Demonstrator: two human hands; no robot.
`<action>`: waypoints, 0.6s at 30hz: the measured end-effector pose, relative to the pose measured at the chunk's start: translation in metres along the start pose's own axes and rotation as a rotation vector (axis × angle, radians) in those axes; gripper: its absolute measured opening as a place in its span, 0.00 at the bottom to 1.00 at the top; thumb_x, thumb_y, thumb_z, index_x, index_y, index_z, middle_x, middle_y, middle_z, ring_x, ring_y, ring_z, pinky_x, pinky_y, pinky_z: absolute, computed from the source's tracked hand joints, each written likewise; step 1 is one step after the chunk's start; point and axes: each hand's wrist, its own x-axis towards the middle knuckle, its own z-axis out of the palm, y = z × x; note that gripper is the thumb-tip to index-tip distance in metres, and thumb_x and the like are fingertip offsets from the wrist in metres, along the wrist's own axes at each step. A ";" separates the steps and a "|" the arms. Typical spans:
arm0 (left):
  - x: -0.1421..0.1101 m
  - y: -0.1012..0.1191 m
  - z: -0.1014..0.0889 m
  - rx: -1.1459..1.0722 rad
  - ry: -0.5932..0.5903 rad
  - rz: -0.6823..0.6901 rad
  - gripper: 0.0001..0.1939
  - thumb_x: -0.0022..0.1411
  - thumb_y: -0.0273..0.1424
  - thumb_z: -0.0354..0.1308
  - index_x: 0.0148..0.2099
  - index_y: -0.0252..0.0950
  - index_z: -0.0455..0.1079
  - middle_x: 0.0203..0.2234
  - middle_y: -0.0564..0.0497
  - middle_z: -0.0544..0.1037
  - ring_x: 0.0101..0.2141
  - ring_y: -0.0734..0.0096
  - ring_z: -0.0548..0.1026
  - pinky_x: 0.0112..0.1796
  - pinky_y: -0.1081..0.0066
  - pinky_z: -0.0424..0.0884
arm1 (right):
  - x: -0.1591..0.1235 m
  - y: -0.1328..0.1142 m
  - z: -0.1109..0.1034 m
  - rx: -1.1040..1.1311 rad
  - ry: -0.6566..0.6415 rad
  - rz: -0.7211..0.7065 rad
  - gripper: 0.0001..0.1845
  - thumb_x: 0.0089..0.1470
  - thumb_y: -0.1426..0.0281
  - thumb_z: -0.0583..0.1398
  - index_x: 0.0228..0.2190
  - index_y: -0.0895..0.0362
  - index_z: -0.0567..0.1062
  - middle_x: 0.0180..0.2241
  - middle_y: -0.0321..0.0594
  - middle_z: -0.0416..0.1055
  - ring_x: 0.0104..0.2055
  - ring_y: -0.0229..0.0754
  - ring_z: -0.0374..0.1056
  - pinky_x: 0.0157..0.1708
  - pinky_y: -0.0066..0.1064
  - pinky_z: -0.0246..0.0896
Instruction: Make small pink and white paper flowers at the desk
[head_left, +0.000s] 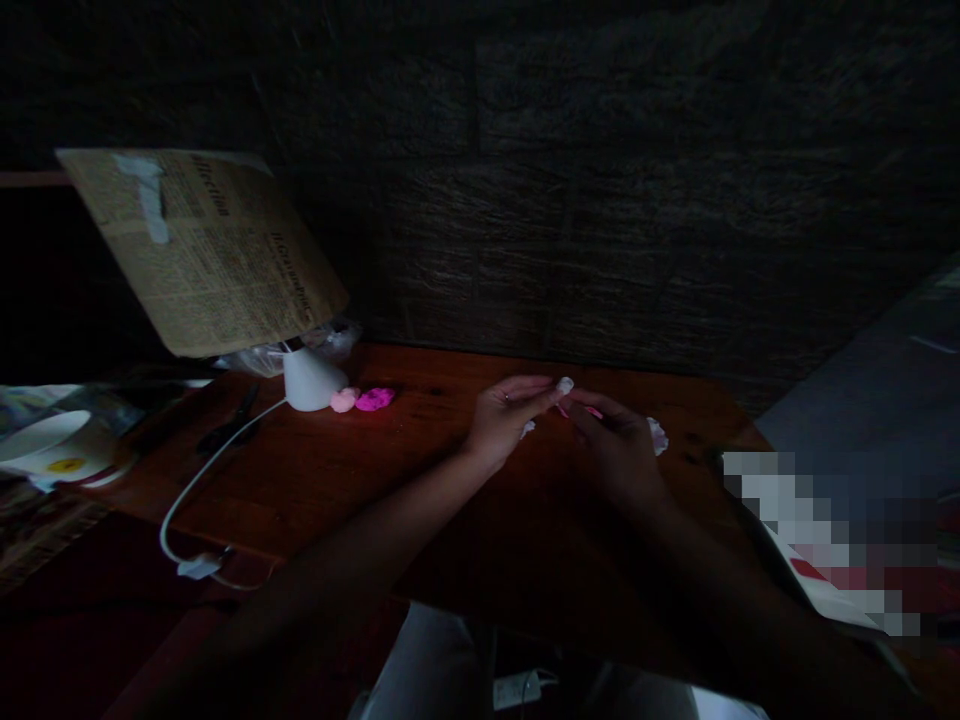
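My left hand (508, 412) is closed in a pinch over the table, with a small white crumpled piece (565, 385) at its thumb and fingertips. Close beside it, my right hand (616, 436) is also closed, its fingers pinching a narrow pink piece (592, 411) that is mostly covered. The two hands' fingertips nearly meet; whether they touch is hard to see in the dim light. Below my left hand a white scrap (528, 429) shows. A pale, ruffled piece (658, 436) appears just right of my right hand.
A lamp with a newsprint shade (225, 250) and white base (311, 380) stands left. Beside it lie a light pink lump (344, 400) and a magenta lump (375, 399). Dark scissors (229, 425), a white cord (187, 485) and a paper cup (64, 450) are farther left. Behind the table (420, 450) rises a dark wall (510, 180).
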 end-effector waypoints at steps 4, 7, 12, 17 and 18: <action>-0.001 0.000 -0.003 0.103 0.010 0.148 0.17 0.47 0.34 0.72 0.40 0.33 0.78 0.35 0.46 0.83 0.35 0.68 0.80 0.37 0.70 0.72 | -0.001 0.000 0.002 0.013 -0.049 0.001 0.22 0.37 0.55 0.73 0.34 0.53 0.83 0.24 0.34 0.71 0.24 0.34 0.57 0.23 0.29 0.51; -0.003 0.000 -0.002 0.207 -0.037 0.252 0.15 0.51 0.32 0.70 0.42 0.35 0.78 0.38 0.46 0.83 0.36 0.69 0.80 0.40 0.70 0.73 | 0.001 0.001 0.001 0.061 -0.065 0.043 0.21 0.36 0.55 0.74 0.32 0.54 0.83 0.21 0.32 0.68 0.22 0.33 0.56 0.22 0.28 0.49; -0.001 -0.001 -0.002 0.104 -0.139 0.172 0.20 0.47 0.34 0.73 0.43 0.34 0.77 0.36 0.47 0.83 0.38 0.69 0.79 0.42 0.70 0.72 | 0.008 0.002 -0.003 0.299 -0.082 0.169 0.19 0.32 0.58 0.76 0.28 0.53 0.81 0.28 0.34 0.73 0.23 0.31 0.56 0.21 0.26 0.49; 0.003 0.004 -0.004 -0.074 -0.201 -0.147 0.19 0.48 0.42 0.72 0.37 0.33 0.78 0.32 0.48 0.82 0.33 0.72 0.79 0.36 0.73 0.69 | 0.010 -0.002 -0.005 0.390 -0.163 0.268 0.19 0.31 0.60 0.77 0.26 0.54 0.80 0.26 0.31 0.71 0.22 0.28 0.53 0.20 0.23 0.50; 0.004 0.005 -0.005 -0.099 -0.208 -0.198 0.19 0.49 0.42 0.72 0.36 0.32 0.78 0.31 0.48 0.82 0.33 0.72 0.78 0.36 0.73 0.69 | 0.010 -0.002 -0.005 0.392 -0.170 0.276 0.19 0.31 0.60 0.77 0.26 0.54 0.80 0.25 0.30 0.70 0.21 0.28 0.52 0.20 0.23 0.51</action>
